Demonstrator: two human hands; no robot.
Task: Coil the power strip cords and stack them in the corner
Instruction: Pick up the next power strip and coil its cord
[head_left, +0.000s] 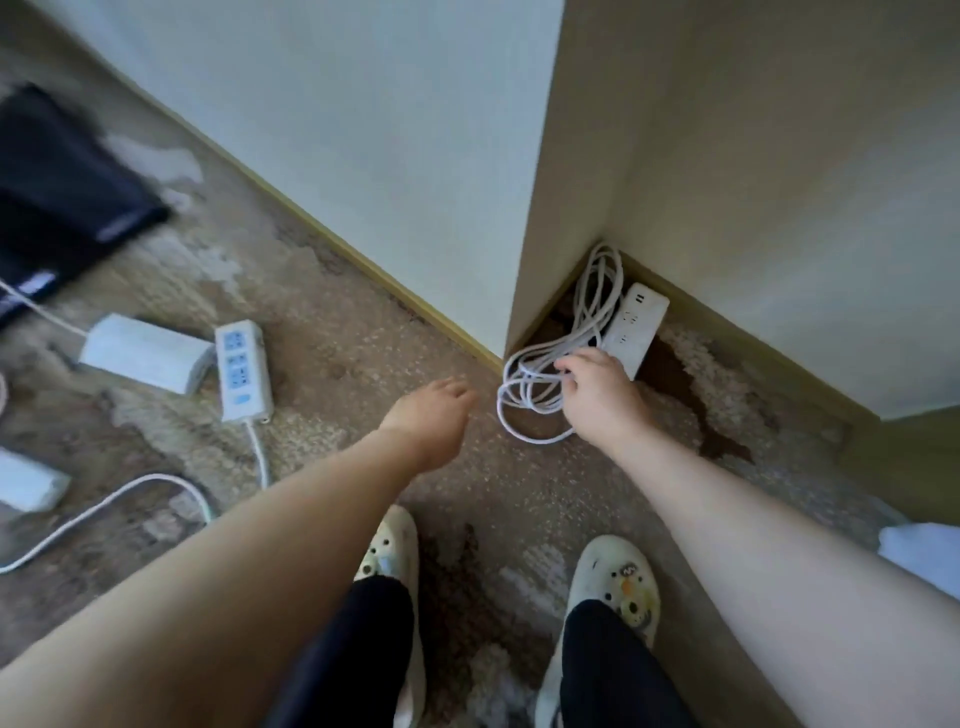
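A person's right hand (597, 389) pinches the coiled cord (540, 374) of a white power strip (636, 327) tucked into the far right wall corner (597, 244); the left hand (434, 410) hovers just beside it, fingers relaxed, holding nothing. One strip appears placed. At left, a second power strip (243, 370) lies on the floor, its cord (156, 488) uncoiled and seemingly still to do.

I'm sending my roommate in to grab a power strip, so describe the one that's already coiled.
Find the inner corner where two walls meet. The coiled power strip lies there, its white cord looped beside it under the right hand. Unlike the blue-socketed strip out on the open floor, its face is plain white.
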